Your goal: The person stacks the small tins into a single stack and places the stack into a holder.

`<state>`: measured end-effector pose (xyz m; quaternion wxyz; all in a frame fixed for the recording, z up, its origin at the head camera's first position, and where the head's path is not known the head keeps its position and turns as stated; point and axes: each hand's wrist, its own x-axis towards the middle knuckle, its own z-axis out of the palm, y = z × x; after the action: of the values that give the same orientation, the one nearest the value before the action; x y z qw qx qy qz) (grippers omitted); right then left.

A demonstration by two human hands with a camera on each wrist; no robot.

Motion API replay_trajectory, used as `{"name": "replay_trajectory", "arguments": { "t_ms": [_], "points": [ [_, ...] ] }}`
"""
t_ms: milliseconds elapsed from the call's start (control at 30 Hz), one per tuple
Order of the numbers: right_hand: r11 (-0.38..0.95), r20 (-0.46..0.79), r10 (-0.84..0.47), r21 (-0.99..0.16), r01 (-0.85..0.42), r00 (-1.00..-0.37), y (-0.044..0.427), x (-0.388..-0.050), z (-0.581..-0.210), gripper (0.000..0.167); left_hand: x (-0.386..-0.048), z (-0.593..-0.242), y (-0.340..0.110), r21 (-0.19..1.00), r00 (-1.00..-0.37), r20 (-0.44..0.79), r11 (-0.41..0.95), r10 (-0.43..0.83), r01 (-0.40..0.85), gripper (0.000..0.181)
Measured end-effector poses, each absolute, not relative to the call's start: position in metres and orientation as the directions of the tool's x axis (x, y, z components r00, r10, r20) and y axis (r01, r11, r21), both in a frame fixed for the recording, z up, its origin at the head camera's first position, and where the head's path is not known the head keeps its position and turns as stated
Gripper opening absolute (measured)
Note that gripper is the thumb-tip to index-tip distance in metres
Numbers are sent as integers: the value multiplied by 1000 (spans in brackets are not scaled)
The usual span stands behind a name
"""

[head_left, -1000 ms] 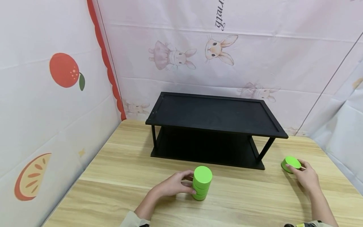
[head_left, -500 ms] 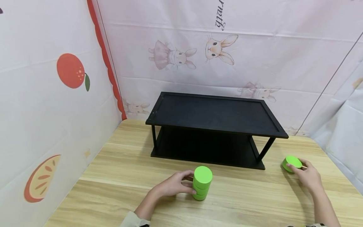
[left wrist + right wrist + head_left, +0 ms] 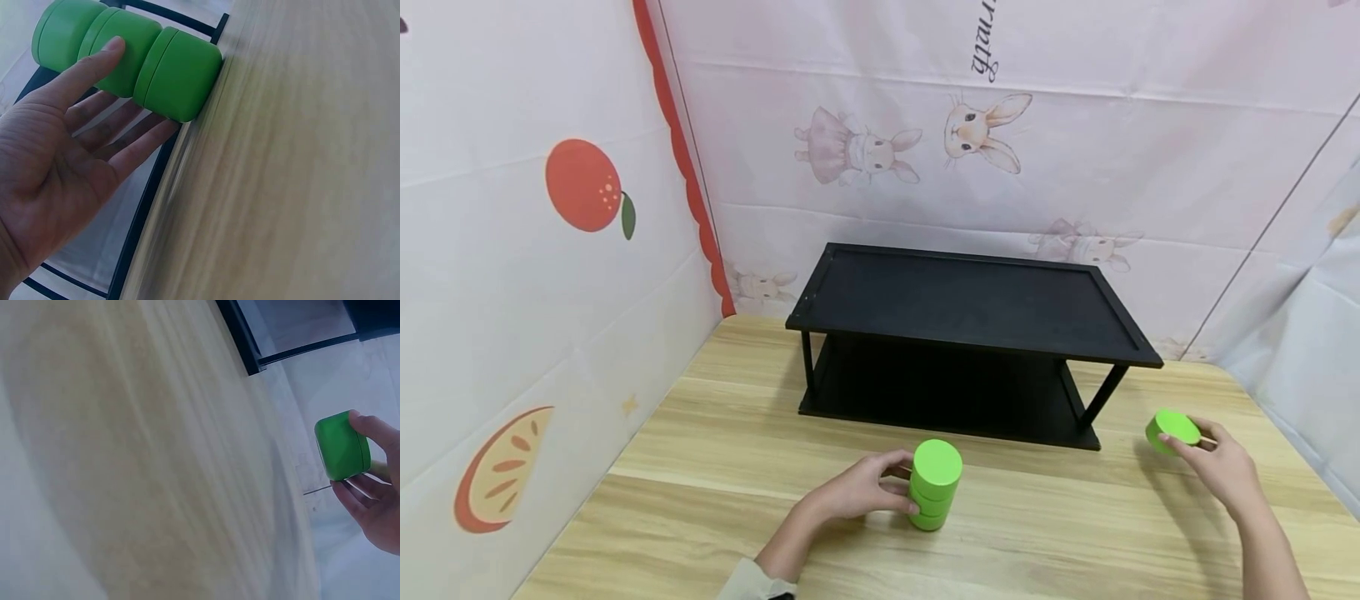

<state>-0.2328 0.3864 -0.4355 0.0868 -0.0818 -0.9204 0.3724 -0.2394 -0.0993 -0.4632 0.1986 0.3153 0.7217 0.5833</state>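
Note:
In the head view, three green round lidded containers (image 3: 936,479) stand stacked upright on the table. My left hand (image 3: 868,490) holds this stack from its left side, thumb in front and fingers behind. The left wrist view shows the thumb against the middle container (image 3: 128,53) and fingertips under the lowest one (image 3: 181,75). Far to the right, my right hand (image 3: 1221,471) pinches another green round lidded container (image 3: 1174,429) between thumb and fingers. It hangs a little above the wood, slightly tilted; the right wrist view shows the container (image 3: 342,447) apart from the tabletop.
A black two-tier shelf (image 3: 970,300) stands at the back middle of the wooden table (image 3: 715,467), between and behind both hands. Its right front post (image 3: 1105,396) is left of the right hand. Printed cloth walls (image 3: 865,75) close off the back and sides.
My right hand has lifted its container slightly off the table and drawn a little to the right. The left hand and the stack have stayed in place.

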Motion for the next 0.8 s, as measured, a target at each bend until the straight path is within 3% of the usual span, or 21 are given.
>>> {"name": "replay_trajectory", "arguments": {
  "t_ms": [233,800],
  "points": [
    [734,126,202,-676,65,-971,398,-239,-441,81,-239,-463,-100,966,-721,88,118,687,230,48],
    [733,166,134,-680,-16,-977,371,-220,-420,75,-239,-463,-100,965,-726,77,131,683,226,49]
  ]
}}
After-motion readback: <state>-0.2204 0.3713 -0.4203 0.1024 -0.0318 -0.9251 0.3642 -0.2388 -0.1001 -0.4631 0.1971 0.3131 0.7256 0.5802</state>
